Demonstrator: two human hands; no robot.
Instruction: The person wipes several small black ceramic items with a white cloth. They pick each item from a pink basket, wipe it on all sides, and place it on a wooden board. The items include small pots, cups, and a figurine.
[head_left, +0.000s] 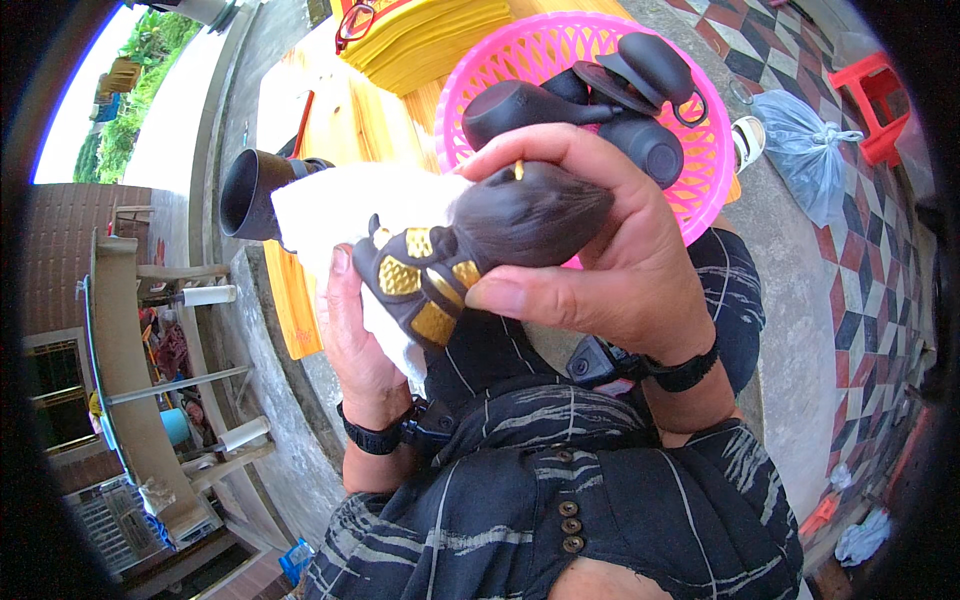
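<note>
A dark figurine (525, 217) with gold-coloured, scale-textured patches lies tilted between my hands. My right hand (600, 247) grips its smooth dark end, thumb on the near side and fingers around the far side. My left hand (356, 322) holds a white cloth (375, 187) against the figurine's gold-patched end; the cloth hides part of the palm and fingers. Just beyond the hands, a pink plastic basket (705, 202) holds black teaware, with a black handled pitcher (660, 67), a pot with a straight handle (517, 112) and a black cup (645, 150).
On the wooden table (360, 120) are a stack of yellow paper (427, 45), red-framed glasses (355, 26) and a red pencil-like stick (304, 124). A black cylindrical vessel (255, 195) is left of the cloth. A tied plastic bag (806, 150) and red stool (874, 105) stand at right.
</note>
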